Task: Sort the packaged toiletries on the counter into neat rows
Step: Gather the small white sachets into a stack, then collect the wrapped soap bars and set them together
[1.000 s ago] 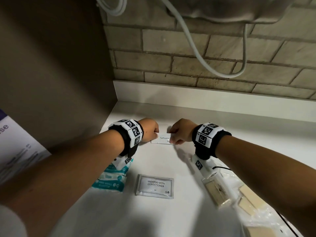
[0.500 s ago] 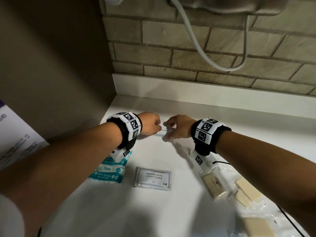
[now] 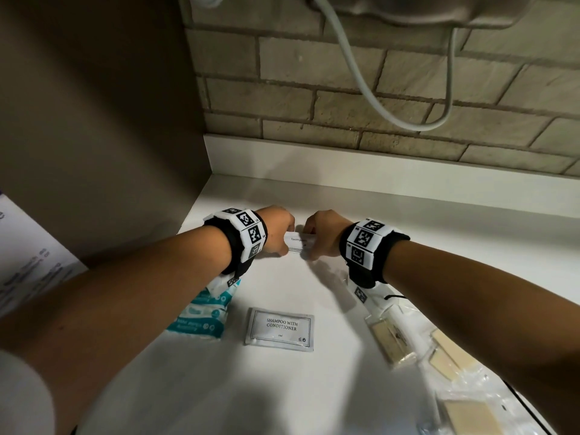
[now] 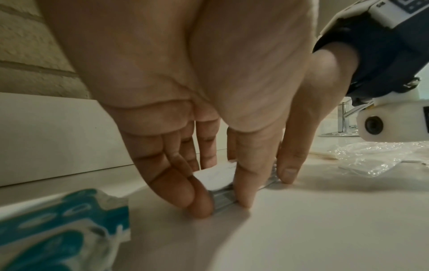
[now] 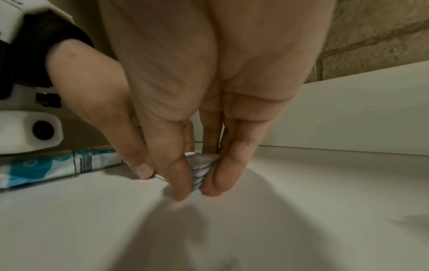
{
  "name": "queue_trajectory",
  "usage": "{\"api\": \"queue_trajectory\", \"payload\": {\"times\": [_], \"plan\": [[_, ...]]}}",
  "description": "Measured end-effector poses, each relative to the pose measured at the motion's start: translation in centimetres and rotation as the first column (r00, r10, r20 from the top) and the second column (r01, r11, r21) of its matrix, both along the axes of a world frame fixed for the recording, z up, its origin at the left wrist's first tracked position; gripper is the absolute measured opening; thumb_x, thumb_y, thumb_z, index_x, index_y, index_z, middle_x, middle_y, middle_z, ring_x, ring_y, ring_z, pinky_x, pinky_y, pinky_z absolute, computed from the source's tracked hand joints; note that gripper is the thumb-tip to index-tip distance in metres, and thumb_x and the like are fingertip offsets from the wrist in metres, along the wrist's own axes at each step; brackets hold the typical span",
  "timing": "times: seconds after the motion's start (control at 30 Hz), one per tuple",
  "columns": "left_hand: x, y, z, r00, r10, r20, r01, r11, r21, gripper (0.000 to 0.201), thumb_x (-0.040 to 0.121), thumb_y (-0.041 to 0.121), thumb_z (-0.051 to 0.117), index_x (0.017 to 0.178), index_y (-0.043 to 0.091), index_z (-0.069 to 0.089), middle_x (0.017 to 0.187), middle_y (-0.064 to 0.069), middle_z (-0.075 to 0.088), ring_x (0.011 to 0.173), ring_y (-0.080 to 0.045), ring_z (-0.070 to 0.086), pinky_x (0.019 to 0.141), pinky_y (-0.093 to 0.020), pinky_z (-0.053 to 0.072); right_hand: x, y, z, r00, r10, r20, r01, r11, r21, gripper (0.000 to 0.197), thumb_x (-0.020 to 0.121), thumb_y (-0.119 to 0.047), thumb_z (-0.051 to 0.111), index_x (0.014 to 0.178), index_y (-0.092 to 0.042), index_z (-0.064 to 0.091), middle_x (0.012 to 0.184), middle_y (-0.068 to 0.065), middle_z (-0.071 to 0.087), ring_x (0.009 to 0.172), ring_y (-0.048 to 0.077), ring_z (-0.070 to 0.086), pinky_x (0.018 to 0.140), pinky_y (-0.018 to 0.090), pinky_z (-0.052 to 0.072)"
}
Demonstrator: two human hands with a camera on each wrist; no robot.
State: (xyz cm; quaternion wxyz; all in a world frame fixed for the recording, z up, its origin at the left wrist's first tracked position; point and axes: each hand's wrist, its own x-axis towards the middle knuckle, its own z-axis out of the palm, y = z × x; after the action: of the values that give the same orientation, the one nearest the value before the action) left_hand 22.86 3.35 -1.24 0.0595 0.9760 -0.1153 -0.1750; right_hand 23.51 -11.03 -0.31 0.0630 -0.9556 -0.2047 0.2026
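Near the counter's [image 3: 314,387] back left corner, left hand [image 3: 276,229] down on the left end of the toothpaste packet [image 3: 298,244], fingers [image 4: 199,203] and thumb closed on that end, tips touching the white surface. Right hand [image 3: 323,235] just beside it, pinching the packet's right end, thumb and fingers [image 5: 223,176] clamped on the crimped edge, fingertips on the counter. Packet stretched between the two hands, only its middle visible from the head view, both ends hidden under knuckles. Small, flat, white, printed with a word starting "Toothp" and thin dark lines along the near edge; ribbed, silvery seal seen at each end in the wrist views. Compared with half a second ago, printed face turned up toward the head camera again rather than edge-on, hands a little closer together on it and in nearly the same spot. Toward the front left edge, a teal and white pack [image 3: 204,315] partly under the left forearm, flat on the counter. Just right of it, a shampoo with conditioner sachet [image 3: 281,329] lying flat, label up, well apart from the hands. Along the right side, clear plastic bags [image 3: 455,372] with pale tan bars inside, partly under the right forearm.
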Motion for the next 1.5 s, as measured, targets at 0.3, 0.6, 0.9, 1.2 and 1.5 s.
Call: {"api": "queue_trajectory", "payload": {"times": [0.3, 0.6, 0.9, 1.2, 1.5], "plan": [[-0.1, -0.1, 0.1, 1.000, -0.007, 0.001, 0.007, 1.000, 0.012, 0.035, 0.071, 0.021, 0.075, 0.104, 0.014, 0.066, 0.103, -0.007, 0.067, 0.089, -0.028, 0.064, 0.077, -0.035, 0.054, 0.4, 0.2, -0.3, 1.000, -0.001, 0.006, 0.001, 1.000, -0.019, 0.032, 0.071, -0.027, 0.076, 0.099, -0.011, 0.072, 0.093, 0.007, 0.070, 0.076, 0.021, 0.058, 0.063, 0.025, 0.045], [-1.1, 0.6, 1.8, 0.998, -0.003, 0.059, 0.001, 0.999, 0.038, 0.069, 0.075, 0.035, 0.078, 0.135, 0.018, 0.048, 0.127, -0.004, 0.053, 0.111, -0.025, 0.058, 0.085, -0.027, 0.044, -1.3, -2.6, 1.6, 1.000, 0.001, -0.023, 0.001, 0.995, 0.098, 0.074, 0.073, -0.027, 0.079, 0.138, -0.018, 0.045, 0.129, 0.003, 0.059, 0.115, 0.022, 0.057, 0.092, 0.029, 0.045], [-7.2, -6.4, 6.2, 0.973, -0.185, 0.136, 0.204, 0.969, -0.138, 0.027, 0.088, 0.016, 0.058, 0.115, 0.021, 0.063, 0.122, 0.001, 0.059, 0.103, -0.017, 0.058, 0.079, -0.022, 0.039, -9.5, -14.5, 5.0, 0.995, 0.013, -0.102, -0.021, 0.996, -0.083, 0.025, 0.085, -0.025, 0.067, 0.109, -0.022, 0.065, 0.111, -0.003, 0.065, 0.090, 0.014, 0.053, 0.084, 0.027, 0.044], [-14.0, -15.5, 1.5, 0.925, -0.379, -0.035, 0.379, 0.925, 0.004, 0.054, 0.086, -0.003, 0.052, 0.133, 0.024, 0.056, 0.134, -0.003, 0.057, 0.120, -0.026, 0.055, 0.096, -0.032, 0.047, -15.4, -21.3, 1.8, 0.984, -0.177, -0.020, 0.170, 0.964, -0.204, 0.067, 0.072, -0.059, 0.070, 0.120, -0.015, 0.056, 0.121, 0.000, 0.060, 0.109, 0.022, 0.058, 0.091, 0.031, 0.047], [-14.9, -17.2, 1.1, 0.934, -0.358, -0.003, 0.358, 0.932, 0.057, 0.036, 0.085, 0.021, 0.059, 0.121, 0.023, 0.064, 0.112, -0.006, 0.060, 0.103, -0.030, 0.059, 0.083, -0.034, 0.049, -16.9, -21.6, 1.5, 0.983, -0.183, -0.026, 0.177, 0.974, -0.143, 0.068, 0.080, -0.047, 0.070, 0.132, -0.005, 0.054, 0.128, 0.009, 0.059, 0.118, 0.025, 0.056, 0.100, 0.036, 0.046]]}}
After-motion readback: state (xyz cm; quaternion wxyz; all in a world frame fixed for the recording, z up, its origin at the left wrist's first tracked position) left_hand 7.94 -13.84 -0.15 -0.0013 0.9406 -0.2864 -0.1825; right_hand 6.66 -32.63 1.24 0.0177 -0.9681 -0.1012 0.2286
